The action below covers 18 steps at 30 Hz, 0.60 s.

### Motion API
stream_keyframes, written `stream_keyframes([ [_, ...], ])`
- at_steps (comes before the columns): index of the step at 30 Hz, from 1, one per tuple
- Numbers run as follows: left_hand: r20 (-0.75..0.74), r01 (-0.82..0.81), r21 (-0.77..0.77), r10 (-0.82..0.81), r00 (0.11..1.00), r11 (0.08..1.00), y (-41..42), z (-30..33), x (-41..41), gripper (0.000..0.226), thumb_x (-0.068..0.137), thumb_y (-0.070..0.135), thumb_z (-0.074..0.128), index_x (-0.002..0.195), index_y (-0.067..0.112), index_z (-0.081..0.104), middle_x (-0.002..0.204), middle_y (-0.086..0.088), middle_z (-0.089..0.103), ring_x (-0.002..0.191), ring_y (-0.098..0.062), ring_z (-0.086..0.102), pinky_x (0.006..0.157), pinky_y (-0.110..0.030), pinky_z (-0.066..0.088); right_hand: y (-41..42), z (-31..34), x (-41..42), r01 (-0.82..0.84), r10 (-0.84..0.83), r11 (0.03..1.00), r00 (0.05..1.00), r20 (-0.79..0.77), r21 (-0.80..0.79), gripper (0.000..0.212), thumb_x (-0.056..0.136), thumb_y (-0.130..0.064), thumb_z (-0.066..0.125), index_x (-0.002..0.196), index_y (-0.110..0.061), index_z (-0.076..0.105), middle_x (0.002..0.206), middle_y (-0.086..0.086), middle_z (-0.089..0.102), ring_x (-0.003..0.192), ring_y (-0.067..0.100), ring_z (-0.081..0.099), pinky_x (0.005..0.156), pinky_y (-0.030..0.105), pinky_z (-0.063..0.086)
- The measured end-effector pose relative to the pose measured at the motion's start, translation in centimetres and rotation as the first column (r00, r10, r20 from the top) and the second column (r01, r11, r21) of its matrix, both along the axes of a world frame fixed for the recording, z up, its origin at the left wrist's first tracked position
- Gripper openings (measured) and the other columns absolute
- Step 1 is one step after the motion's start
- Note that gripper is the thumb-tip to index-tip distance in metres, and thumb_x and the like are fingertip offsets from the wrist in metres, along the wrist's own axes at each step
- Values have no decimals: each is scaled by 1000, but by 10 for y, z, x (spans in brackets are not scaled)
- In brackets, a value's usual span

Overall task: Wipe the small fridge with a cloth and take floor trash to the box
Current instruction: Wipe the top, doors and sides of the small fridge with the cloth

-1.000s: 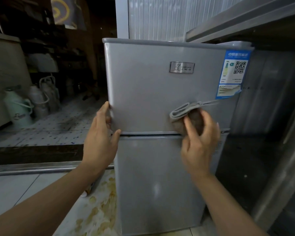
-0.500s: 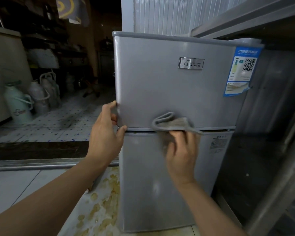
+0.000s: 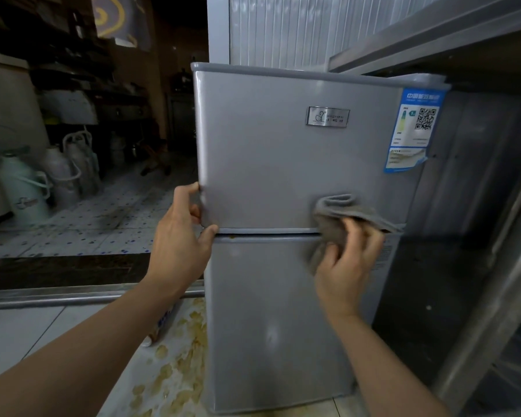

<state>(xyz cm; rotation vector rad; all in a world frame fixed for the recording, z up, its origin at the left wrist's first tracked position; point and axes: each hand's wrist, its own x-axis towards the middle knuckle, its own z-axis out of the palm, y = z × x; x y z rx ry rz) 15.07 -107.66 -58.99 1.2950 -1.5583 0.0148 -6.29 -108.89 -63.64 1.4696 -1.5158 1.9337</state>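
1. Fridge (image 3: 283,176): small, grey, two doors, standing at centre; we see a blue label (image 3: 412,130) at the upper door's right edge
2. Left hand (image 3: 181,236): we grip the upper door's lower left corner, fingers curled round its edge, steadying it as before
3. Right hand (image 3: 348,260): we press a grey cloth (image 3: 340,215) on the seam between the doors; half a second ago it sat further left, so the stroke now runs rightward
4. Meaning: wiping goes on; the stained floor (image 3: 169,371) at near left is untouched, and no box is in view
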Motion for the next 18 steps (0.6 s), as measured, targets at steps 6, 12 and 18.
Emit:
stream_keyframes([
  [6, -3, -15, -2, 15, 1000, 1000, 1, -1, -3, 57, 81, 9, 68, 126, 22, 35, 92, 5, 52, 84, -16, 55, 73, -35, 49, -17, 19, -69, 124, -138, 990, 960, 244, 74, 50, 83, 6, 53, 133, -1, 49, 126, 28, 41, 118, 41, 41, 106, 32, 26],
  [12, 1, -27, -20, 27, 1000, 999, 1, -3, -5, 57, 81, 9, 67, 128, 20, 35, 95, 3, 53, 85, -18, 56, 70, -33, 47, -14, 24, -21, 161, -166, 986, 966, 198, 38, 54, 79, 10, 56, 131, -3, 52, 125, 29, 45, 108, 45, 44, 95, 32, 26],
  [18, -31, 43, 18, -43, 999, 999, 5, 1, 0, 59, 83, 6, 63, 133, 22, 35, 96, 7, 54, 85, -11, 55, 76, -28, 46, 13, 8, 94, -111, 107, 994, 975, -192, -9, 53, 77, 12, 61, 126, -8, 59, 120, 27, 48, 101, 42, 51, 87, 40, 46],
])
